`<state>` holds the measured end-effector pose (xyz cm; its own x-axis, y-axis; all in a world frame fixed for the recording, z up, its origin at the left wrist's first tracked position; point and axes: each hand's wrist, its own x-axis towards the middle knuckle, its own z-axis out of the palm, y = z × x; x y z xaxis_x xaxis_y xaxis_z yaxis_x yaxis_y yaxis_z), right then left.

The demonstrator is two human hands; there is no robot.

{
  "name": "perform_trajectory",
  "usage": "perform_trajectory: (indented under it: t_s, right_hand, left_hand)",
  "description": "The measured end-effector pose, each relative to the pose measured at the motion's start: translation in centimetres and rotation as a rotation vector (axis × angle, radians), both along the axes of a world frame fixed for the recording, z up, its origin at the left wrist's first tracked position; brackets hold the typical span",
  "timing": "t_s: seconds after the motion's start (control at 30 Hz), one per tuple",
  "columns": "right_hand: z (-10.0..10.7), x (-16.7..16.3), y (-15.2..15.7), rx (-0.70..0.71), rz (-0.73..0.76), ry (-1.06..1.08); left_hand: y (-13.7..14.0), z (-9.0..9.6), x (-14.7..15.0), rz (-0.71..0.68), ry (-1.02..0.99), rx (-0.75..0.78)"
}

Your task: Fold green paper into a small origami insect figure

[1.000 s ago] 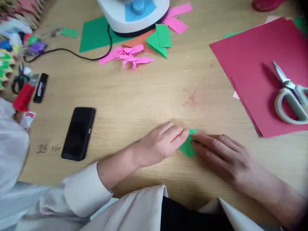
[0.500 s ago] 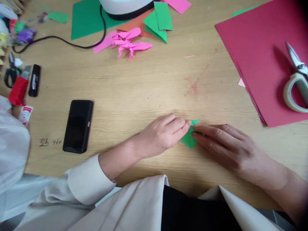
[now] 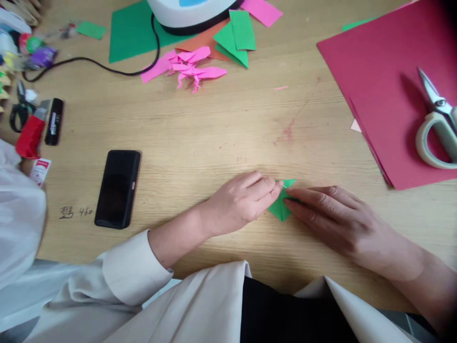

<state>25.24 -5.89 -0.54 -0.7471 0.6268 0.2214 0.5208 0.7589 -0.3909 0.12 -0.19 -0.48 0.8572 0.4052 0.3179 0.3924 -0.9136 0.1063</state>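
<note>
A small folded piece of green paper lies on the wooden table near its front edge, creased down the middle and pointed toward me. My left hand is closed on its left side, fingertips pressed together at the upper edge. From the right, my right hand grips the other side, thumb and fingers closed at the paper's edge. Part of the paper is hidden under the fingers of both hands.
A black phone-like device lies at the left. Scissors rest on red paper sheets at the right. Pink folded paper figures and green paper pieces lie at the back, near a white device with a black cord.
The view has shifted slightly, so the table things appear a little lower. Both hands stay on the green paper, with the right fingers moved very slightly.
</note>
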Motion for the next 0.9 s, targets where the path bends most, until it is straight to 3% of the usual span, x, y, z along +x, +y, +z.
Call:
perform_trajectory:
  t_s: [0.9]
  right_hand:
    - [0.25,-0.52,0.01,-0.004,-0.051,0.022]
  left_hand:
    - [-0.72,0.69,0.19,0.040,0.083,0.069]
